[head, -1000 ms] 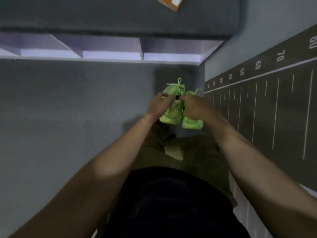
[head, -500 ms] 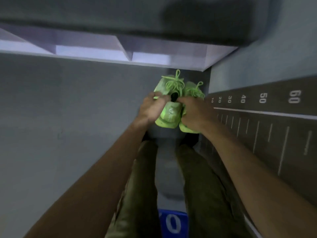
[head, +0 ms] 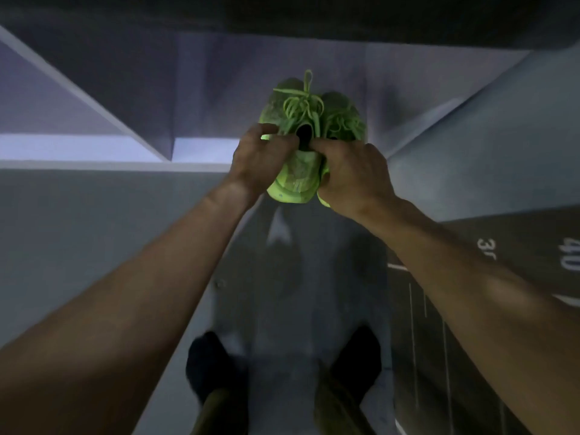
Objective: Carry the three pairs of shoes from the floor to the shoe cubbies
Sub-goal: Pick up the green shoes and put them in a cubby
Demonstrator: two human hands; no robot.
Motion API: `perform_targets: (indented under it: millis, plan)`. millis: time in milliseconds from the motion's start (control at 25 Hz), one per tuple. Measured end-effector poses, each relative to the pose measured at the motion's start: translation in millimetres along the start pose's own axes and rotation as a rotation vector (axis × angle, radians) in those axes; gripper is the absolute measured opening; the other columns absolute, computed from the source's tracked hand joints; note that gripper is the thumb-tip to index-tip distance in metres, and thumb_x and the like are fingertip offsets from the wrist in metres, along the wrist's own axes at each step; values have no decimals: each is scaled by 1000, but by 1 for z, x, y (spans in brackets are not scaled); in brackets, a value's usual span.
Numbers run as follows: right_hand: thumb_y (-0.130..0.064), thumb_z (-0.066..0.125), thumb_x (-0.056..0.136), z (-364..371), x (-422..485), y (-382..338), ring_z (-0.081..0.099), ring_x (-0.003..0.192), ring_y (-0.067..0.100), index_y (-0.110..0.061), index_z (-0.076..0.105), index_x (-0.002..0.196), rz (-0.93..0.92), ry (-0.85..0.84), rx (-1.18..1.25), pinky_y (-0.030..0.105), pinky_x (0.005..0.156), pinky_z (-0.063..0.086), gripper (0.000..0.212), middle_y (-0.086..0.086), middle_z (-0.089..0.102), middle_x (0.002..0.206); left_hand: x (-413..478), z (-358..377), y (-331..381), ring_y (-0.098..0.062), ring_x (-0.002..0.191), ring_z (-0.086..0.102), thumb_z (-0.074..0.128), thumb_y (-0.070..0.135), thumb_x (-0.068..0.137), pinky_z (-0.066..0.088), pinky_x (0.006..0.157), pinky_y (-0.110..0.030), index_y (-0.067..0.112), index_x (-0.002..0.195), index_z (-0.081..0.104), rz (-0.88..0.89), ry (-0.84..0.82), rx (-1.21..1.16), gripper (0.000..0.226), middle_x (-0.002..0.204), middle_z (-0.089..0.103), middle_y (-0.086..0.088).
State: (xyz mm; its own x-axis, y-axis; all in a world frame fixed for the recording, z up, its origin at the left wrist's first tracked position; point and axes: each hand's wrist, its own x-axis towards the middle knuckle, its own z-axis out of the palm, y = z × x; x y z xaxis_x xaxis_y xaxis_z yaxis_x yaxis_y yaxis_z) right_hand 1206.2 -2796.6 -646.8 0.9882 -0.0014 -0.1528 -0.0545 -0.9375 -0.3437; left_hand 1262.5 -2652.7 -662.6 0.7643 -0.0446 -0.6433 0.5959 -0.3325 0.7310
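A pair of neon-green sneakers (head: pixel 306 127) with green laces is held side by side, toes pointing away from me. My left hand (head: pixel 255 160) grips the left shoe at its heel and collar. My right hand (head: pixel 350 174) grips the right shoe, most of which it hides. The toes reach into the rightmost opening of the white shoe cubbies (head: pixel 201 146), low in front of me. No other shoes show in this view.
A slanted white divider (head: pixel 84 95) separates this cubby from the one to its left. A dark top (head: pixel 282 14) caps the unit. A dark floor mat with white numbers and ruled lines (head: pixel 533 277) lies at right. My dark-socked feet (head: pixel 213 368) stand on grey floor.
I have stepped closer and bent down; the cubbies fill much more of the view. The green sneakers, still in both hands, have moved forward into the rightmost cubby opening.
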Motion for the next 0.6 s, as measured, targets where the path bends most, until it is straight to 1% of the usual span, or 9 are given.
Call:
perform_targets:
  millis: [80, 120, 160, 240, 280, 320, 440, 520, 600]
  plan:
    - [-18, 65, 83, 21, 20, 19, 67, 89, 37, -21, 71, 110, -24, 73, -2, 30, 69, 32, 28, 7, 76, 94, 30, 12, -4, -8, 83, 66, 70, 24, 90, 52, 63, -14, 16, 133, 58, 73, 6, -20, 46, 93, 65, 8]
    - [-19, 65, 83, 30, 28, 27, 67, 89, 37, -21, 72, 110, -39, 106, -12, 31, 69, 33, 27, 7, 76, 93, 45, 17, -6, -6, 82, 65, 70, 25, 89, 50, 60, -12, 16, 134, 57, 112, 7, -21, 48, 93, 64, 9]
    - [-20, 65, 84, 39, 37, 35, 67, 89, 36, -21, 72, 110, -56, 139, -20, 32, 70, 36, 28, 8, 76, 94, 57, 23, -6, -7, 87, 66, 71, 29, 87, 49, 62, -12, 16, 135, 57, 149, 8, -8, 52, 96, 65, 8]
    - [-21, 60, 84, 52, 53, 48, 67, 91, 37, -20, 72, 110, -80, 197, -25, 36, 74, 40, 29, 9, 76, 93, 74, 32, -5, -15, 102, 67, 71, 41, 73, 53, 77, -21, 21, 134, 57, 193, 18, 30, 65, 111, 68, 1]
    - [-22, 59, 84, 59, 61, 56, 67, 92, 37, -20, 72, 109, -77, 219, -28, 36, 75, 39, 28, 9, 76, 93, 85, 37, -5, -18, 106, 67, 68, 44, 68, 54, 85, -26, 22, 133, 57, 210, 29, 43, 70, 117, 68, -1]
    - [-22, 59, 85, 65, 69, 64, 67, 93, 37, -22, 72, 108, -69, 230, -38, 35, 75, 37, 27, 8, 76, 93, 95, 43, -6, -19, 108, 67, 67, 45, 65, 54, 87, -28, 22, 133, 57, 224, 34, 55, 72, 119, 68, -2]
    - [-18, 61, 85, 85, 83, 88, 66, 99, 34, -27, 71, 116, -23, 216, -70, 35, 79, 40, 34, 7, 76, 99, 122, 59, -13, -21, 110, 66, 69, 39, 70, 52, 80, -24, 21, 136, 54, 230, -9, 80, 71, 120, 65, -2]
    - [-18, 54, 85, 97, 81, 99, 63, 102, 35, -28, 66, 129, -19, 166, -62, 41, 84, 44, 46, 9, 72, 105, 134, 63, -22, -25, 116, 64, 70, 36, 70, 55, 92, -33, 20, 141, 48, 211, -60, 112, 76, 130, 64, -6]
    - [-19, 52, 86, 100, 77, 106, 60, 108, 35, -28, 54, 142, -5, 120, -32, 44, 93, 42, 57, 11, 68, 113, 139, 64, -33, -25, 123, 61, 73, 31, 81, 50, 102, -36, 23, 145, 41, 183, -94, 192, 72, 139, 60, -5]
